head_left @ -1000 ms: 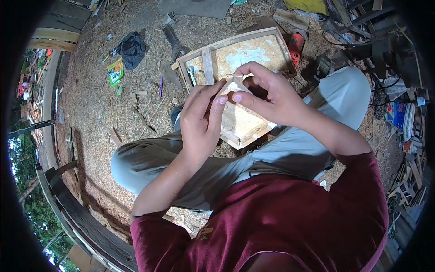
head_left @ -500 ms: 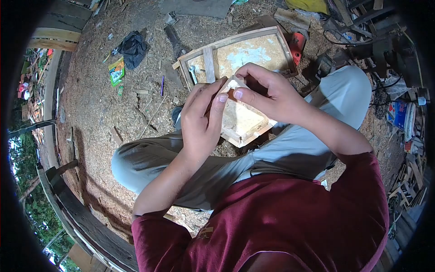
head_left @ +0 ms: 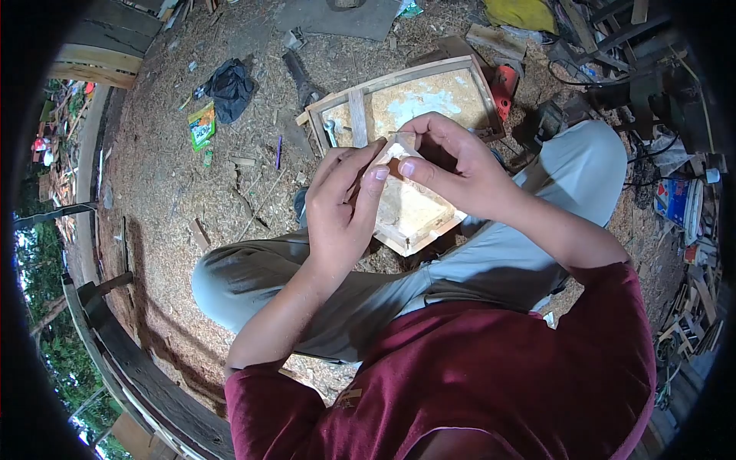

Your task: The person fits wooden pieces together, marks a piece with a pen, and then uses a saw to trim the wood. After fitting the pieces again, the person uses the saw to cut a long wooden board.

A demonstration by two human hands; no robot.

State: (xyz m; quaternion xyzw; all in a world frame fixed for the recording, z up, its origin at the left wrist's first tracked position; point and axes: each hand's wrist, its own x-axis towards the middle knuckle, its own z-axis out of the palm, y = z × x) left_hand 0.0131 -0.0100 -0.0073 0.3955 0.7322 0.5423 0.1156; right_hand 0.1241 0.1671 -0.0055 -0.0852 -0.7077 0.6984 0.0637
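Observation:
A small, shallow wooden box [head_left: 416, 205] is tilted between my two hands above my crossed legs. My left hand [head_left: 341, 184] grips its left side, thumb along the near face and fingers curled behind. At the far corner my right hand [head_left: 460, 167] is closed on the box, its thumb pressed inside near the left thumb. Between the thumbs shows a small brown patch [head_left: 394, 166], mostly covered. Pale dust lies in the far corner of the box. Beyond my hands, a larger wooden tray [head_left: 357, 115] with a crossbar rests on the ground and holds a wrench [head_left: 330, 132].
Wood shavings cover the ground. A red tool [head_left: 504, 90] lies right of the tray. To the left are a black plastic bag [head_left: 230, 90], a green-and-yellow packet [head_left: 202, 126] and a purple stick [head_left: 278, 152]. A blue-and-white bucket [head_left: 679, 201] and wood scraps stand far right.
The scene sits slightly lower in view. My right thumb has shifted a little on the box, and both hands keep their hold.

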